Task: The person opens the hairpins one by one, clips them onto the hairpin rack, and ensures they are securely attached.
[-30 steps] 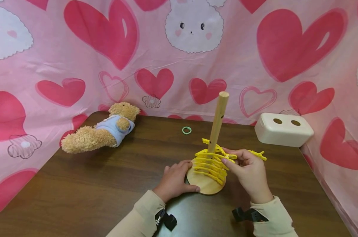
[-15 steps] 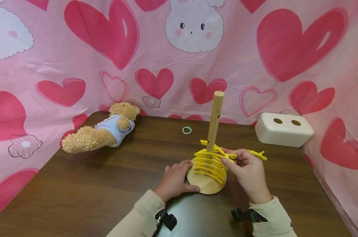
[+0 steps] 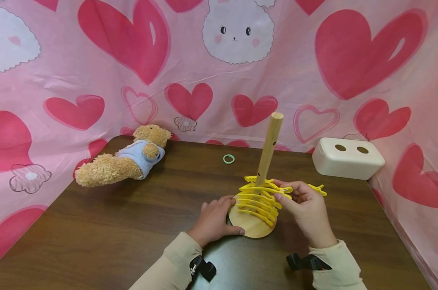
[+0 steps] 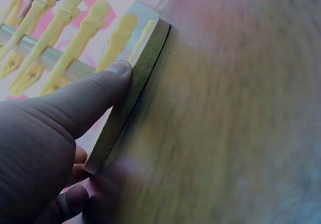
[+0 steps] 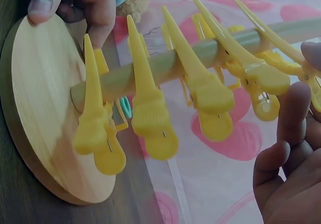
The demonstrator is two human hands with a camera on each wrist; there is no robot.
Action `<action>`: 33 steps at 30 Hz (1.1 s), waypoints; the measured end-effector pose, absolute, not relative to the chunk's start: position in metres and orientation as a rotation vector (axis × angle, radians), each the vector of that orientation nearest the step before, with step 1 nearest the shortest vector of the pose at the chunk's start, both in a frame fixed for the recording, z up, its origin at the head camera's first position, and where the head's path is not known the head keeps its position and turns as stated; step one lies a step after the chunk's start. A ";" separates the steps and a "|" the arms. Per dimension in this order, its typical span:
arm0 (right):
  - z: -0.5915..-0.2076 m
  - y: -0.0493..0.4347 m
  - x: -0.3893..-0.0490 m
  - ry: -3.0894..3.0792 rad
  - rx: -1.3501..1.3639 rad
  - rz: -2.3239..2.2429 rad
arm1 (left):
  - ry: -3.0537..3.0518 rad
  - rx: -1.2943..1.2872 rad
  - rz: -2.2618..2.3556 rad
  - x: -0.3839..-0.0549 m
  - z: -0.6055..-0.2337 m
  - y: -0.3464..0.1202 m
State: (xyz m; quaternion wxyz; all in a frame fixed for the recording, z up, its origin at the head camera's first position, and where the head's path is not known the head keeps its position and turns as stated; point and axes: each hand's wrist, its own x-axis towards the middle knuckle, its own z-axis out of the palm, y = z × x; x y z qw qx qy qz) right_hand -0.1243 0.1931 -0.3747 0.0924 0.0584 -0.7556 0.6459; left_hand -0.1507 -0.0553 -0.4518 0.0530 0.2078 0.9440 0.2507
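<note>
A round wooden base (image 3: 256, 229) carries an upright dowel (image 3: 269, 149), which leans a little to the right in the head view. Several yellow hair clips (image 5: 200, 88) are clamped along the dowel in a row, handles toward the right. My left hand (image 3: 215, 221) grips the base by its rim, thumb (image 4: 108, 81) on the near edge and fingers round the far side. With thumb and fingers, my right hand (image 3: 307, 209) pinches the handle end of the topmost clip (image 5: 273, 35), whose prongs lie at the dowel. Part of that handle is hidden by my fingers.
One more yellow clip (image 3: 320, 189) shows behind my right hand. A green ring (image 3: 228, 159) lies at the back of the table (image 3: 150, 225). The teddy bear (image 3: 131, 157) lies at left, a white box with two holes (image 3: 345, 161) at right. Pink printed cloth hangs behind.
The dowel's top swayed left, then back to the right. My right hand has shifted slightly right with the top clip, covering more of the clip behind it. My left hand stays put.
</note>
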 end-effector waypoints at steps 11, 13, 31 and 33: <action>-0.377 0.196 -0.125 -2.321 0.165 1.766 | 2.871 0.628 0.759 -0.152 -0.453 -0.056; -0.377 0.196 -0.124 -2.330 0.155 1.765 | 2.870 0.621 0.755 -0.152 -0.453 -0.056; -0.377 0.198 -0.125 -2.277 0.224 1.875 | 2.865 0.622 0.751 -0.152 -0.453 -0.056; -0.378 0.197 -0.125 -2.245 0.255 1.937 | 2.862 0.619 0.744 -0.152 -0.453 -0.056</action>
